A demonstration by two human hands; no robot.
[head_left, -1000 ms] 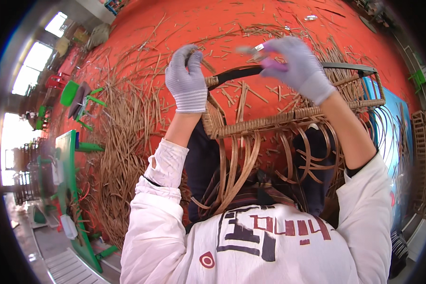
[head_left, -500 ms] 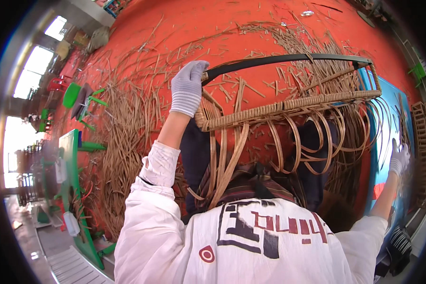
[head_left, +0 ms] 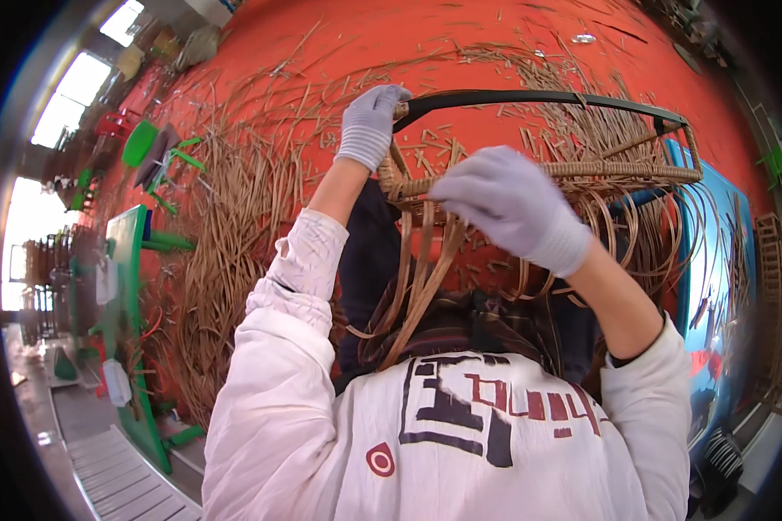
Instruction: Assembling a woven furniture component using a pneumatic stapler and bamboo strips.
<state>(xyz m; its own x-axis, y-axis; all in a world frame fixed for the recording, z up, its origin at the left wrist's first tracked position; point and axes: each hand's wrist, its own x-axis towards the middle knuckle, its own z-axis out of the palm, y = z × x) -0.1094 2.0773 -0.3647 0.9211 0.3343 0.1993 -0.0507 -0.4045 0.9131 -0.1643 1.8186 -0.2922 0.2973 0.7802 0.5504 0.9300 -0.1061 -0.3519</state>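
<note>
Basket (head_left: pixel 539 174) | left hand (head_left: pixel 369 126) grips its corner | right hand (head_left: pixel 513 208) back from the side — fingers curled onto the woven rim — weaving resumes

The woven frame (head_left: pixel 539 169) sits between both hands, loose strips (head_left: pixel 235 217) lying to its left.

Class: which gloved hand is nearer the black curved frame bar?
Left. The left hand grips the black frame bar at its end; the right hand sits lower, over the woven rim.
</note>
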